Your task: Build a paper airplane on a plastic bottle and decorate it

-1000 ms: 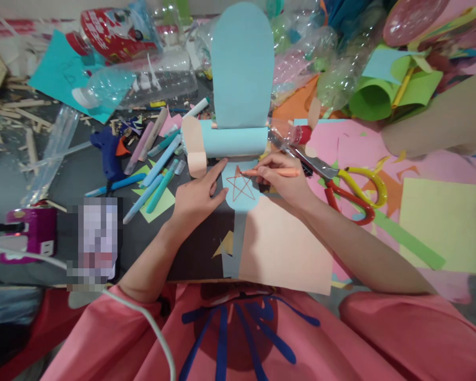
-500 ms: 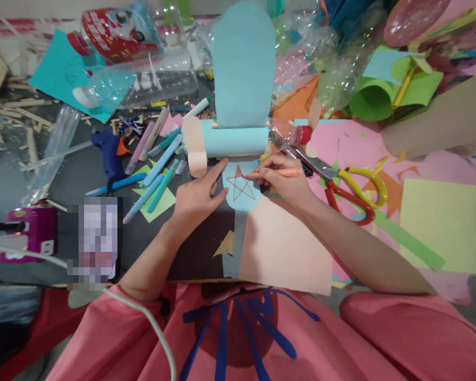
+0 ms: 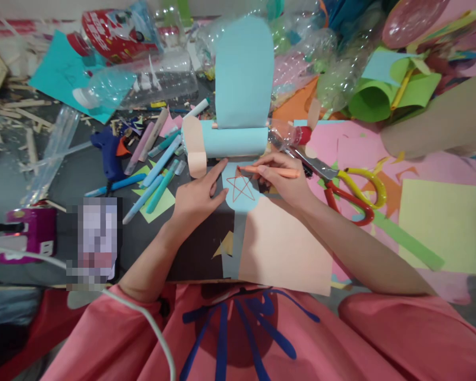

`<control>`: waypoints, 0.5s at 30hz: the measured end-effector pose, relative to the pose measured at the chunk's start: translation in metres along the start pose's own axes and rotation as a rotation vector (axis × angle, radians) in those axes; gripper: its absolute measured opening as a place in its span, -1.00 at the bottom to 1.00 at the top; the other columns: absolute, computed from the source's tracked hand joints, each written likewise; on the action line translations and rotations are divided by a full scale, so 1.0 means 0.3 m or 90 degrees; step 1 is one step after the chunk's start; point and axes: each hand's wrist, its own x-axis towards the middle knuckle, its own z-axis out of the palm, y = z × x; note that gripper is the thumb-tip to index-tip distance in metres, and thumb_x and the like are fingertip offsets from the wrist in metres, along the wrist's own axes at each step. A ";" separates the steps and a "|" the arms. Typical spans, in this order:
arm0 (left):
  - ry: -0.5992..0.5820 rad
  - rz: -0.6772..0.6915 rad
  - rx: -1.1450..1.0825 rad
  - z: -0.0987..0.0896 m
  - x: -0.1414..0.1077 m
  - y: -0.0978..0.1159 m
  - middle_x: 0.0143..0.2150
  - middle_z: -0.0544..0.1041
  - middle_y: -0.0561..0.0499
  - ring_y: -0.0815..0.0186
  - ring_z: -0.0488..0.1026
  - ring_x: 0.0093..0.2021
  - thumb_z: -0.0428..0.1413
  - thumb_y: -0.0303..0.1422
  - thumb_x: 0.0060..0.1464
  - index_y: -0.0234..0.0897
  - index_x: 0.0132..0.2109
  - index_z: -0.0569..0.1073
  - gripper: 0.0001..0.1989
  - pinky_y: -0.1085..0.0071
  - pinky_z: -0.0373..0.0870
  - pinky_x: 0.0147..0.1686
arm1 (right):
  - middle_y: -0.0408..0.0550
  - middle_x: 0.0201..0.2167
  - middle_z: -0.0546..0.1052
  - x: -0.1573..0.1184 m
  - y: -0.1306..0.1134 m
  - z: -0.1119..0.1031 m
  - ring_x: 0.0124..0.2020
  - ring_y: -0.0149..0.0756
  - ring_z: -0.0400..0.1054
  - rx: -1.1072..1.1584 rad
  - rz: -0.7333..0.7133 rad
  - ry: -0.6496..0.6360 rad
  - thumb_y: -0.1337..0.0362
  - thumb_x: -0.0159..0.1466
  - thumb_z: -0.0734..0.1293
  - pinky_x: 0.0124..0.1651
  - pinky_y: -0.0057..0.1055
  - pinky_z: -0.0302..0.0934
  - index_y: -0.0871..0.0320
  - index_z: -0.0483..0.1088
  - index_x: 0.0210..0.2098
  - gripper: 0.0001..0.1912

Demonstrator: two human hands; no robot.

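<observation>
An orange marker is held by my right hand, its tip at the top point of an orange-outlined star. The star sits on the rounded end of a light blue paper wing. My left hand rests with fingers apart at that wing's left edge, index finger stretched toward the blue paper-wrapped tube. A second light blue wing extends away on the far side of the tube. Across the tube's left end lies a peach paper strip. The bottle's red cap shows at the right end.
Scissors with red and yellow handles lie right of my right hand. Several markers and a blue glue gun are on the left. Peach paper lies near the front edge. Plastic bottles fill the back. Another person's arm reaches in from the right.
The marker tip has shifted up and slightly left, from the star's upper right side to its top point. The far blue wing's end has dipped a little. My left hand stays put.
</observation>
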 end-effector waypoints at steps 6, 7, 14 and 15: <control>0.008 0.004 -0.011 0.002 0.002 0.000 -0.36 0.51 0.11 0.34 0.47 -0.34 0.04 -0.27 0.14 -0.10 0.37 0.21 -0.37 0.50 0.21 -0.39 | -0.17 -0.53 0.48 -0.004 0.000 0.003 -0.52 -0.48 0.29 -0.016 0.003 -0.006 0.04 0.14 0.43 -0.51 -0.48 0.15 0.13 0.48 -0.40 -0.73; 0.009 0.005 -0.014 0.002 0.002 0.000 -0.36 0.51 0.11 0.34 0.47 -0.33 0.04 -0.27 0.14 -0.10 0.37 0.21 -0.37 0.50 0.21 -0.39 | -0.17 -0.52 0.49 -0.004 -0.001 0.003 -0.52 -0.48 0.29 -0.016 0.002 -0.006 0.06 0.15 0.43 -0.51 -0.48 0.15 0.13 0.48 -0.40 -0.75; 0.017 0.016 -0.014 0.005 0.001 -0.005 -0.36 0.52 0.12 0.36 0.46 -0.34 0.04 -0.27 0.14 -0.10 0.36 0.21 -0.36 0.51 0.19 -0.40 | -0.17 -0.50 0.49 -0.001 -0.007 0.002 -0.48 -0.45 0.34 -0.028 -0.009 -0.001 0.07 0.16 0.42 -0.47 -0.46 0.21 0.12 0.47 -0.40 -0.77; 0.017 0.017 -0.014 0.005 0.001 -0.005 -0.36 0.52 0.12 0.36 0.46 -0.34 0.04 -0.27 0.14 -0.11 0.36 0.21 -0.36 0.51 0.19 -0.40 | -0.17 -0.50 0.49 -0.001 -0.008 0.002 -0.48 -0.45 0.34 -0.029 -0.008 0.000 0.07 0.16 0.42 -0.47 -0.46 0.21 0.12 0.47 -0.40 -0.77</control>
